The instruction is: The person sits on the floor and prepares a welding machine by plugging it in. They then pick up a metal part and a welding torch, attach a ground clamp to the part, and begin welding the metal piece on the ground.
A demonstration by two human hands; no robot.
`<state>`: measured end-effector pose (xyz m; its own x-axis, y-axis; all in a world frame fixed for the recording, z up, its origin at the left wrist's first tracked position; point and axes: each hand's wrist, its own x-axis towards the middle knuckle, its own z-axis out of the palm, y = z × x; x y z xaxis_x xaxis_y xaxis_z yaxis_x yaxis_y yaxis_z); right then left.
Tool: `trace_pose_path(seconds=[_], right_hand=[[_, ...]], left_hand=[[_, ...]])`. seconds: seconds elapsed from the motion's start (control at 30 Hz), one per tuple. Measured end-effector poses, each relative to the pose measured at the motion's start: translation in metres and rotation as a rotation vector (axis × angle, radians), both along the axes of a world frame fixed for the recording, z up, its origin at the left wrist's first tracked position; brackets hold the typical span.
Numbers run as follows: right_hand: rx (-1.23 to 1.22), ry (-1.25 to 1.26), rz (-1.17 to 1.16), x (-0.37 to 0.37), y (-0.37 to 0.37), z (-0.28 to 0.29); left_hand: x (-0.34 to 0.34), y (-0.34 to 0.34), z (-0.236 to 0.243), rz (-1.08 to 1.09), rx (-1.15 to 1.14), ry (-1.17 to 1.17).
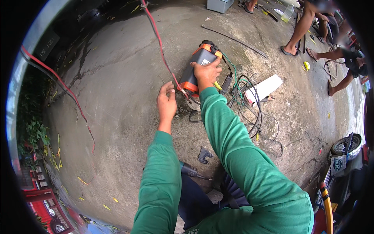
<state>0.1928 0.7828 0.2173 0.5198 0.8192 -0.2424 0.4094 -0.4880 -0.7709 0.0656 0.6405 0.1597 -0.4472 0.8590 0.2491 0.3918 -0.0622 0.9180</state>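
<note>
A box-shaped orange and black machine, which looks like a portable welder, lies on the concrete in front of me. My right hand grips it from above, thumb on one side and fingers over the other. Just left of its near end is my left hand, open with fingers loosely bent and nothing visible in them. A red and black cable hangs from above and reaches the machine's near end, passing close by the left fingertips. Green and black leads lie tangled to the right. My right hand and sleeve hide part of the machine.
Beside the leads is a white box. A small grey metal bracket and a power tool lie near my legs. Farther off are a metal rod, a tape measure and other people's legs. Another cable hangs left.
</note>
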Motion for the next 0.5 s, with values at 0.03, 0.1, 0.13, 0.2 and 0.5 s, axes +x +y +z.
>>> trace_pose_path(seconds=[0.03, 0.1, 0.13, 0.2, 0.5], right_hand=[[-0.016, 0.034, 0.011, -0.013, 0.0, 0.001], [-0.022, 0.042, 0.016, -0.027, 0.002, -0.005], [-0.016, 0.044, 0.009, -0.035, 0.003, -0.006], [-0.03, 0.119, -0.015, -0.041, 0.006, -0.006], [0.204, 0.301, 0.081, 0.014, 0.043, 0.019]], left_hand=[[-0.01, 0.018, 0.003, -0.052, -0.031, 0.068], [-0.014, 0.046, 0.003, -0.184, -0.102, 0.179], [-0.018, 0.053, 0.006, -0.251, -0.151, 0.238], [-0.02, 0.061, 0.01, -0.316, -0.258, 0.271], [-0.028, 0.124, -0.037, -0.404, -0.268, 0.381]])
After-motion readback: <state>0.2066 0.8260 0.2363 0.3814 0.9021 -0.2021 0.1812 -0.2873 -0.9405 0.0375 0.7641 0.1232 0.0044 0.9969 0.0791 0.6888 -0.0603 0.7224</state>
